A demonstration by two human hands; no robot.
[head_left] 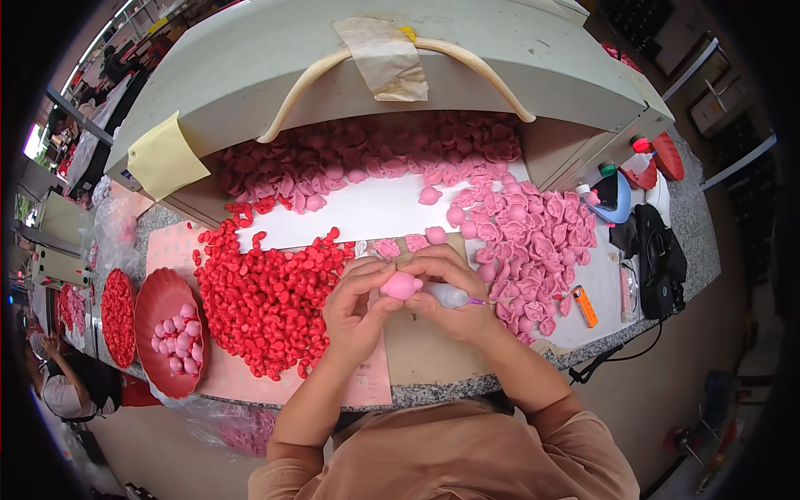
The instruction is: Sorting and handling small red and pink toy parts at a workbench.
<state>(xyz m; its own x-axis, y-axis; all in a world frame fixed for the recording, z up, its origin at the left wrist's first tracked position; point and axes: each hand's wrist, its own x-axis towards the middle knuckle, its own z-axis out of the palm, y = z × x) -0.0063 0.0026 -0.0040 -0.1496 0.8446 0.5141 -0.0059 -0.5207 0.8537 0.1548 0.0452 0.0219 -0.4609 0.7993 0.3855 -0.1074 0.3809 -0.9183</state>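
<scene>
My left hand (356, 312) pinches a smooth pink ball-shaped piece (402, 286) with a small nub on its right side. The fingertips of my right hand (446, 268) meet the same piece from the other side. Tucked in my right hand is a small translucent squeeze bottle (447, 295), its thin purple-based needle tip pointing right. Just beyond my fingers lie a few loose pink pieces (416, 242). A large heap of glossy red curved pieces (275, 300) is left of my hands. To the right spreads a pile of pink cupped shells and balls (529, 242).
A grey hooded box (275, 58) stands over more pink pieces at the back. At left are a red bowl (158, 367) holding pink balls and a tray of red pieces (118, 321). An orange lighter (585, 307) and a black bag (658, 258) lie right. Another person sits far left.
</scene>
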